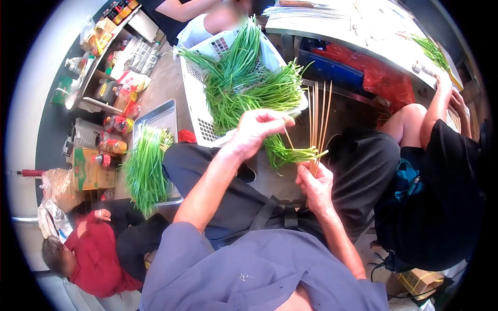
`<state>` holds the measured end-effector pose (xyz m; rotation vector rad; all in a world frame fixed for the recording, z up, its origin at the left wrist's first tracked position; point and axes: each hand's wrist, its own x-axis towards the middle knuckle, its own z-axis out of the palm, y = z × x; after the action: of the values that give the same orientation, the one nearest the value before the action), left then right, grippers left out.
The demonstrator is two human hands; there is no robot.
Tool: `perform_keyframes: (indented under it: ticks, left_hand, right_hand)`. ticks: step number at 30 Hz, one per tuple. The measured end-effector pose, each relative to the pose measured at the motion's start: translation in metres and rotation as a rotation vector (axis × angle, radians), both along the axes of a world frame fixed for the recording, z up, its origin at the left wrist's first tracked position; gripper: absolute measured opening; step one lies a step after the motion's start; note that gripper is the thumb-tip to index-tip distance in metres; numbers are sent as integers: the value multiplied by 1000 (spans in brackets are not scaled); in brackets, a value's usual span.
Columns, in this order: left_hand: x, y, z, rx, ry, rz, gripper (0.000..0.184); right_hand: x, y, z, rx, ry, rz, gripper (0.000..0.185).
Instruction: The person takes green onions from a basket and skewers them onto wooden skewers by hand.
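Several thin wooden skewers (315,116) stand upright in my right hand (316,185), which is closed round their lower ends. A small bunch of green chives (285,154) lies across the skewers just above that hand. My left hand (260,129) is pinched on a single skewer (289,139), whose lower end reaches down to the bunch. Beyond my hands, a white plastic basket (196,111) holds a large heap of long chives (236,85). To the left, more chives (144,168) lie piled over a metal tray (169,111).
A person in red (101,254) sits at the lower left, another in black (430,192) at the right. Someone is behind the basket. A white table (332,23) stands at the back right, a red bag (384,83) beneath it. Shelves (85,85) with bottles line the left.
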<state>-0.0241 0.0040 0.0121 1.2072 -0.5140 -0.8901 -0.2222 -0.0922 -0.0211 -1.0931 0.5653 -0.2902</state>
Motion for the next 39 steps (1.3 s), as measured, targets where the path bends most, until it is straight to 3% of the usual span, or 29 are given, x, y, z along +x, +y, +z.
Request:
perform_keyframes:
  ticks: [1,5,7,9,11,13,20,25,27,29,34,39]
  left_hand:
    - [-8,-1,-5,26,-79,-30,5]
    - [-29,-2,-5,67,24,-151,6]
    - [-15,-2,3,103,-148,-230,8]
    - [8,-11,16,212,-405,-78,9]
    - [51,-23,-1,279,-528,152,12]
    - [92,-40,-31,358,-810,306,17]
    - [136,-72,-82,458,-1250,247,18]
    - [128,-54,-67,503,-1020,320,15]
    - [126,-47,-59,300,-820,466,20]
    - [128,-40,-48,182,-614,421,21]
    - [105,-26,-10,-25,-383,295,14]
    - [63,-17,19,-76,-307,198,11]
  right_hand:
    - [0,1,2,11,0,-5,10]
    - [3,-6,4,41,3,-30,12]
    - [5,-7,3,28,5,-22,12]
    - [5,-8,1,53,2,-37,12]
    - [5,-9,1,70,-6,-43,12]
    - [7,-10,1,84,-19,-44,12]
    - [4,-10,-5,86,4,-68,11]
    - [5,-11,-8,90,10,-64,12]
    - [6,-10,-6,69,12,-61,12]
    - [7,-9,-5,69,2,-59,12]
    - [7,-7,-2,62,-11,-54,11]
    - [8,-2,7,30,-66,-45,11]
